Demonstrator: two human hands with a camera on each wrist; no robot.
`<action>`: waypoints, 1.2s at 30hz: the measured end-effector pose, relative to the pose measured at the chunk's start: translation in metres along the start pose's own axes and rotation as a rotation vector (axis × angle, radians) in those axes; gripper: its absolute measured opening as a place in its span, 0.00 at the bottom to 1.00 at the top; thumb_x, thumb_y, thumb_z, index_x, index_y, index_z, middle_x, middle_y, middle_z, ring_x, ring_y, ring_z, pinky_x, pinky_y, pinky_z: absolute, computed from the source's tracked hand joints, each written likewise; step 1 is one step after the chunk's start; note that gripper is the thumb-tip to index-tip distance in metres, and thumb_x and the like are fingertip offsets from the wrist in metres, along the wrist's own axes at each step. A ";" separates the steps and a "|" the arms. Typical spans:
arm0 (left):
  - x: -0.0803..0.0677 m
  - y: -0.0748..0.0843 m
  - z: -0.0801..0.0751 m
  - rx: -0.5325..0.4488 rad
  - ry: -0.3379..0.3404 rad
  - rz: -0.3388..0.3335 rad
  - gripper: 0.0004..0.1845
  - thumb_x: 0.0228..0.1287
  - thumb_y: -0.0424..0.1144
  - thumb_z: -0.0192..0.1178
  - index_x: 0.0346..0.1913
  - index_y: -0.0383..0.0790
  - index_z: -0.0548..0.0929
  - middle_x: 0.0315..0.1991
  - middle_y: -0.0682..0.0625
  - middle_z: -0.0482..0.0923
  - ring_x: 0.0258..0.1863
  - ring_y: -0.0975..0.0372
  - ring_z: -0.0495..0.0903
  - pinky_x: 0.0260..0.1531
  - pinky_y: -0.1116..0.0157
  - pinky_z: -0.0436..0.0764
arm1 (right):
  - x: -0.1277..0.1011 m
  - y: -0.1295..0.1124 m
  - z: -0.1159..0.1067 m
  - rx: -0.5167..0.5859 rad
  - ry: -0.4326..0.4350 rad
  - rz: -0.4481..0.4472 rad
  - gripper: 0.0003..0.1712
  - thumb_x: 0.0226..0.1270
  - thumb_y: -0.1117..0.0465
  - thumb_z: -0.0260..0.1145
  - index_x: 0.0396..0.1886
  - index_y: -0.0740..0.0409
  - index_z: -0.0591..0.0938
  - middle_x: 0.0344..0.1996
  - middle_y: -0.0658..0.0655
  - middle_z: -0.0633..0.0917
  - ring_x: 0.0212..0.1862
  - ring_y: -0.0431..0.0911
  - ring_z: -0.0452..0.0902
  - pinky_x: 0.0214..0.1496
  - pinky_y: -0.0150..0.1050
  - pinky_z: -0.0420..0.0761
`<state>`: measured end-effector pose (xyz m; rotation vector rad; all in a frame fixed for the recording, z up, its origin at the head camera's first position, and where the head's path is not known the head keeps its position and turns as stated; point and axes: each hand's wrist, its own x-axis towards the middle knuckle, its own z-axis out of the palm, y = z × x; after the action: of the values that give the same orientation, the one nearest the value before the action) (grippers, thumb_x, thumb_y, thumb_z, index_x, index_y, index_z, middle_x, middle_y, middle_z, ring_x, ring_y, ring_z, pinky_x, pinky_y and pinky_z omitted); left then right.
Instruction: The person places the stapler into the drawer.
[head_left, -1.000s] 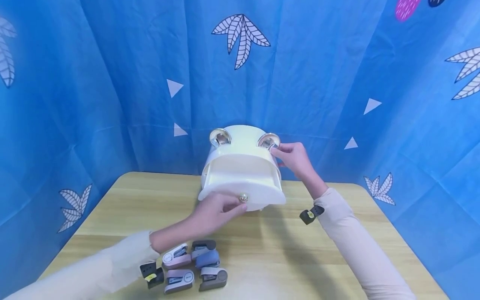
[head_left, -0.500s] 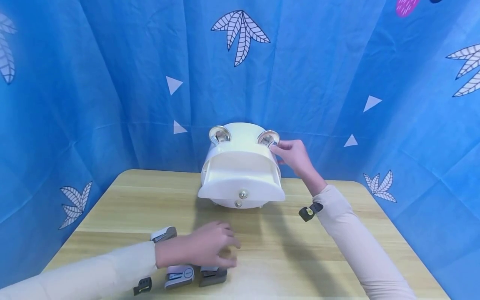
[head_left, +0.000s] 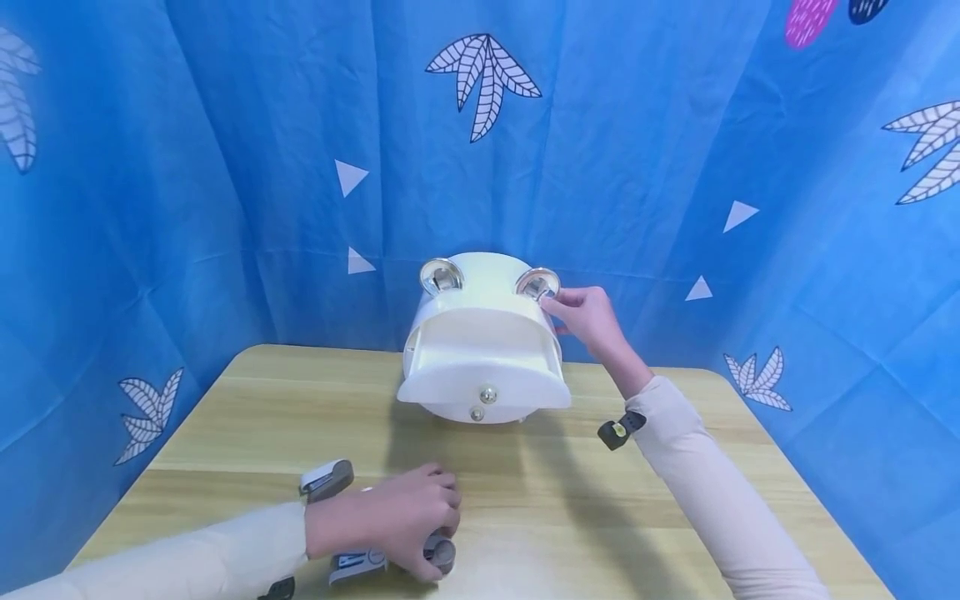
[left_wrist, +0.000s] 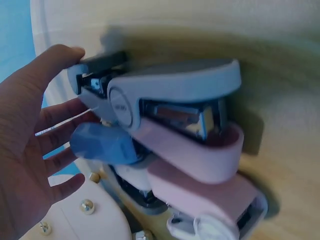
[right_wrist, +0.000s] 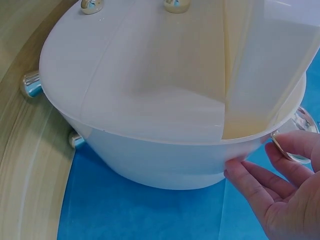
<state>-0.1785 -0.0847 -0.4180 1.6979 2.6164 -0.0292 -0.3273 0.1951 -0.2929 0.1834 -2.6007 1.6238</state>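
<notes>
My left hand [head_left: 408, 517] reaches down over the small staplers, thumb and fingers on either side of a grey-brown stapler [head_left: 441, 552]. In the left wrist view the thumb tip lies at that stapler's [left_wrist: 100, 67] dark end, the index finger opposite. Around it sit a blue stapler [left_wrist: 102, 144] and white-and-pink ones [left_wrist: 185, 82], partly hidden by the hand in the head view. Toward the back stands a white drawer box [head_left: 487, 279] with its upper drawer [head_left: 450, 379] pulled out. My right hand [head_left: 592, 321] pinches its right shiny ear [head_left: 537, 284]; other fingertips press the box's side.
Two round gold knobs [head_left: 488, 395] show on the drawer fronts. Another stapler [head_left: 328, 480] lies left of the left wrist on the wooden table [head_left: 570, 533]. A blue patterned curtain [head_left: 630, 167] hangs close behind and around the table.
My left hand has left the upper drawer's knob, moved down toward the front and closed in on a stapler. The drawer stays out; my right hand keeps its place on the ear.
</notes>
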 end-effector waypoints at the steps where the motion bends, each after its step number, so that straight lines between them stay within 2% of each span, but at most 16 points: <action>1: 0.000 0.000 0.001 -0.005 0.005 0.010 0.16 0.53 0.64 0.71 0.31 0.58 0.86 0.31 0.68 0.77 0.38 0.73 0.71 0.55 0.61 0.78 | 0.000 0.000 0.000 -0.001 0.000 0.000 0.17 0.73 0.55 0.67 0.47 0.65 0.88 0.45 0.63 0.87 0.55 0.57 0.80 0.48 0.44 0.89; 6: 0.000 0.000 0.008 -0.035 0.044 0.053 0.12 0.54 0.60 0.72 0.33 0.59 0.86 0.30 0.69 0.77 0.36 0.74 0.69 0.51 0.65 0.77 | -0.001 0.001 -0.001 -0.002 0.001 -0.008 0.17 0.73 0.55 0.67 0.47 0.64 0.89 0.44 0.62 0.87 0.55 0.59 0.79 0.48 0.45 0.89; 10: 0.000 0.000 0.008 -0.085 0.015 0.038 0.12 0.51 0.58 0.75 0.36 0.60 0.87 0.30 0.70 0.78 0.35 0.76 0.70 0.52 0.65 0.77 | -0.001 0.001 -0.001 0.003 0.000 -0.006 0.17 0.72 0.55 0.67 0.47 0.64 0.89 0.45 0.63 0.87 0.57 0.60 0.78 0.48 0.46 0.89; 14: 0.000 0.002 0.005 -0.152 0.003 0.030 0.11 0.51 0.53 0.75 0.36 0.57 0.89 0.29 0.70 0.78 0.29 0.81 0.68 0.53 0.67 0.77 | -0.001 0.001 -0.001 0.002 0.004 0.003 0.17 0.72 0.54 0.67 0.48 0.64 0.88 0.47 0.63 0.87 0.58 0.57 0.79 0.49 0.45 0.89; 19: -0.001 0.005 0.003 -0.158 0.036 0.052 0.09 0.54 0.52 0.75 0.37 0.56 0.89 0.28 0.69 0.79 0.26 0.83 0.66 0.54 0.67 0.77 | -0.001 0.001 0.000 -0.001 0.005 0.009 0.17 0.72 0.55 0.67 0.50 0.64 0.88 0.50 0.63 0.87 0.57 0.53 0.81 0.48 0.44 0.89; 23: 0.000 0.007 0.000 -0.143 0.070 0.083 0.09 0.55 0.51 0.74 0.38 0.56 0.89 0.29 0.69 0.78 0.27 0.83 0.65 0.53 0.69 0.77 | -0.001 0.001 0.000 -0.001 0.002 0.003 0.17 0.72 0.55 0.67 0.49 0.64 0.88 0.50 0.64 0.87 0.57 0.55 0.81 0.48 0.45 0.89; 26: -0.001 0.010 -0.008 -0.126 0.090 0.103 0.10 0.56 0.51 0.74 0.40 0.56 0.88 0.31 0.68 0.78 0.28 0.83 0.66 0.53 0.70 0.78 | -0.001 0.001 0.000 -0.003 -0.003 -0.004 0.17 0.72 0.54 0.67 0.48 0.64 0.89 0.48 0.64 0.87 0.57 0.57 0.81 0.48 0.45 0.89; 30: -0.004 0.012 -0.027 -0.123 0.103 0.136 0.08 0.57 0.48 0.74 0.38 0.55 0.87 0.31 0.68 0.76 0.28 0.83 0.65 0.51 0.72 0.78 | -0.001 0.000 -0.001 -0.001 -0.004 -0.007 0.17 0.73 0.54 0.67 0.48 0.64 0.89 0.48 0.64 0.87 0.55 0.55 0.81 0.47 0.45 0.89; 33: -0.007 0.012 -0.042 -0.113 0.113 0.160 0.07 0.57 0.46 0.74 0.36 0.54 0.86 0.29 0.67 0.75 0.27 0.82 0.63 0.47 0.74 0.77 | -0.001 0.000 -0.001 -0.001 -0.001 -0.005 0.17 0.73 0.54 0.67 0.48 0.64 0.88 0.47 0.63 0.87 0.52 0.53 0.82 0.47 0.44 0.89; 36: -0.013 0.010 -0.059 -0.069 0.109 0.150 0.08 0.56 0.46 0.74 0.37 0.55 0.86 0.30 0.66 0.76 0.27 0.81 0.64 0.42 0.76 0.74 | -0.002 -0.001 0.000 -0.005 0.001 -0.005 0.17 0.73 0.55 0.66 0.47 0.64 0.88 0.45 0.63 0.87 0.53 0.55 0.81 0.47 0.45 0.89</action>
<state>-0.1645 -0.0906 -0.3583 1.9182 2.5211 0.1597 -0.3254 0.1948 -0.2927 0.1885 -2.6013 1.6154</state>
